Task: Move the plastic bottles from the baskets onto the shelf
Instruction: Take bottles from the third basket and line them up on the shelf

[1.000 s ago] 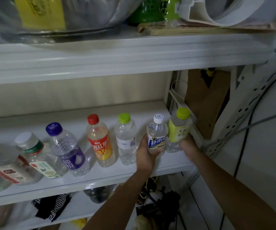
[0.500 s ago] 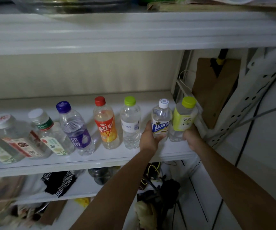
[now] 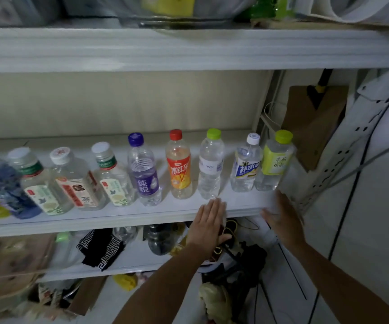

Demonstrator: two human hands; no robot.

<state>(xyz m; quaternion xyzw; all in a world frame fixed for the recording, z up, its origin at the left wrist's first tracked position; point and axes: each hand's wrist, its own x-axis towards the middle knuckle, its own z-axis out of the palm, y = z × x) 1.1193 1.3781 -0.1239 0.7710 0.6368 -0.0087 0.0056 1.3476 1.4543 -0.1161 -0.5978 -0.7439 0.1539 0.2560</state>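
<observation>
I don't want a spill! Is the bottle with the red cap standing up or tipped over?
Standing up. The red-capped bottle sits on its base on the shelf, cap pointing up.

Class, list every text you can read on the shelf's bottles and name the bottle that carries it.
"冰红茶": orange label, red-capped bottle.
"纯悦": purple label, purple-capped bottle.
"补水", next character unclear: blue-and-white label, white-capped bottle.
"茉莉花茶": yellow-green label, rightmost bottle.
Too blurred: labels on the square bottles at left; white label on the green-capped bottle.
</observation>
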